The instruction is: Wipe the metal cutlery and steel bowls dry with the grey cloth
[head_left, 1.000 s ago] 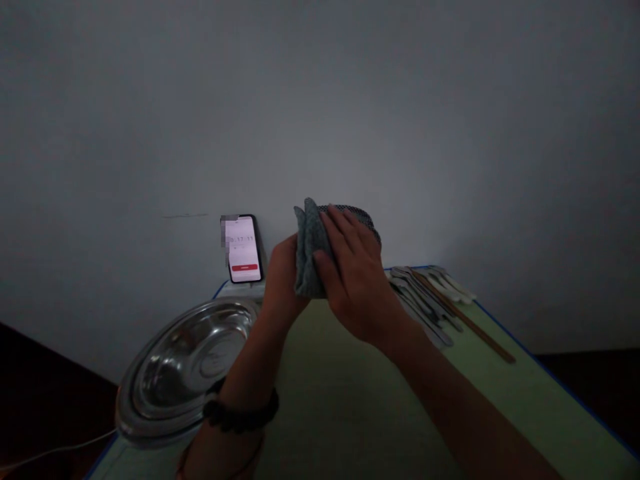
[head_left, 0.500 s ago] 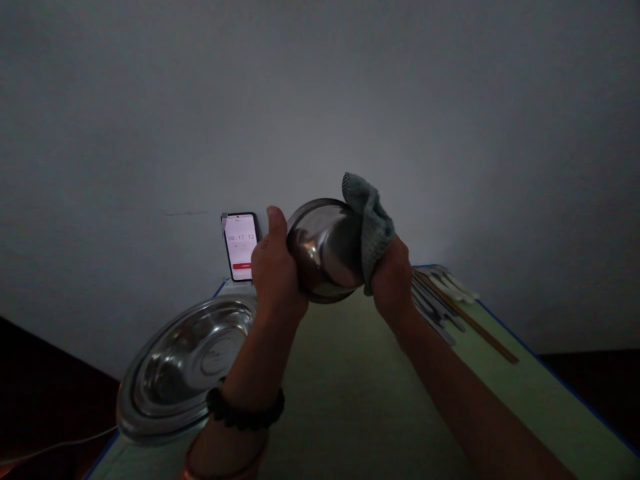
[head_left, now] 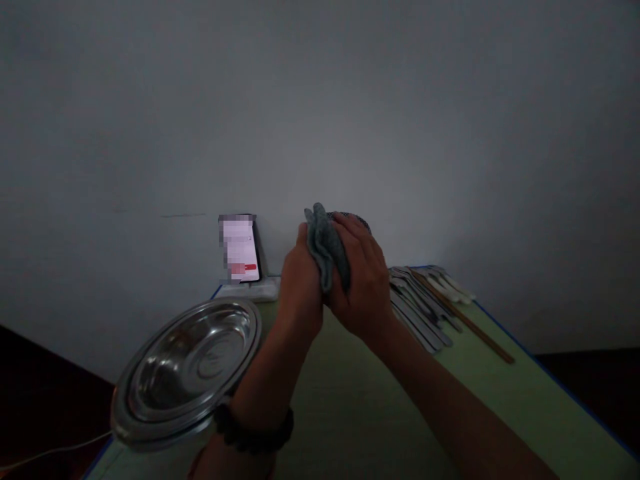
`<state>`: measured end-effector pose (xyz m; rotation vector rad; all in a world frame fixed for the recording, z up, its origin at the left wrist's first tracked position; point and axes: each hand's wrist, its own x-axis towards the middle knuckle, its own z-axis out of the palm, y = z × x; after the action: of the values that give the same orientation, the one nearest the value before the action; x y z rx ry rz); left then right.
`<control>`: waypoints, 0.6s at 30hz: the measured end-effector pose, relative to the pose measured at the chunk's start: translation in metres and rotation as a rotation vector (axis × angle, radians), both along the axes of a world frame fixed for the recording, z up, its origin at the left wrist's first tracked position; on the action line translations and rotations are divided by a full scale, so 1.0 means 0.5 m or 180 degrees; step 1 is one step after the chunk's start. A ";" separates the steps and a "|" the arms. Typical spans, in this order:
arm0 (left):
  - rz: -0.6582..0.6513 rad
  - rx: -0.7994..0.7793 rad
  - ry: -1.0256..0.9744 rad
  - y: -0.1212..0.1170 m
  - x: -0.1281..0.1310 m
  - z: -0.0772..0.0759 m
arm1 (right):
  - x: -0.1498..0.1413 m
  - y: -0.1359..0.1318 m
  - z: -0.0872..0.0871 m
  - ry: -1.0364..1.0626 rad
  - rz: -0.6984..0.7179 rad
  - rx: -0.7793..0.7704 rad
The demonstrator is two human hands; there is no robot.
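Note:
A grey-green cloth (head_left: 323, 243) is bunched up between my two hands, in front of the wall. My right hand (head_left: 363, 277) is closed on the cloth, with its fingers reaching forward over it and a dark patterned cloth edge showing beyond them. My left hand (head_left: 301, 283) is closed just to the left, its thumb up against the folds and its other fingers out of sight. The small steel bowl between my hands a moment ago is covered by the hands and cloth. Both hands are raised above the green table (head_left: 345, 400).
Nested steel basins (head_left: 120, 417) stand at the table's left. A lit phone (head_left: 241, 250) leans on the wall behind a white strip (head_left: 253, 290). On the right lie metal cutlery (head_left: 425, 327), wooden chopsticks (head_left: 470, 320) and several white-handled utensils (head_left: 453, 288).
My right hand has moved left with the cloth, close against my left hand. The steel bowl, plainly visible before, is now covered. My left hand has shifted slightly right.

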<state>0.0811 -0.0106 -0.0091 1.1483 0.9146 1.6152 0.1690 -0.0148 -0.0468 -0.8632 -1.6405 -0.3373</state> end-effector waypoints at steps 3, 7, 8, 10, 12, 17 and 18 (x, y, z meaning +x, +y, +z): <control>0.0065 0.0223 0.0692 -0.018 -0.003 0.017 | 0.005 -0.009 0.011 0.0057 0.0277 0.0035; 0.0132 0.0221 0.1233 -0.023 -0.016 0.028 | 0.033 -0.017 0.037 0.0460 0.0717 -0.0432; 0.0143 0.0140 0.1158 -0.019 -0.020 0.026 | 0.042 -0.016 0.043 0.0616 0.0792 -0.0647; 0.0199 -0.0055 0.0792 -0.008 -0.028 0.022 | 0.059 -0.011 0.054 0.0906 0.0907 -0.0993; 0.0228 -0.0274 0.0163 0.003 -0.034 0.020 | 0.070 -0.005 0.058 0.1075 0.0973 -0.1145; -0.0334 -0.0726 -0.1262 0.025 -0.041 0.023 | 0.051 0.007 0.038 0.1002 0.0796 -0.1124; -0.0436 -0.0794 -0.1457 0.028 -0.041 0.022 | 0.041 0.006 0.032 0.0919 0.0711 -0.0997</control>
<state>0.0604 0.0034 0.0021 0.6179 0.6946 1.5142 0.1895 -0.0117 -0.0306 -0.9020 -1.5186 0.1985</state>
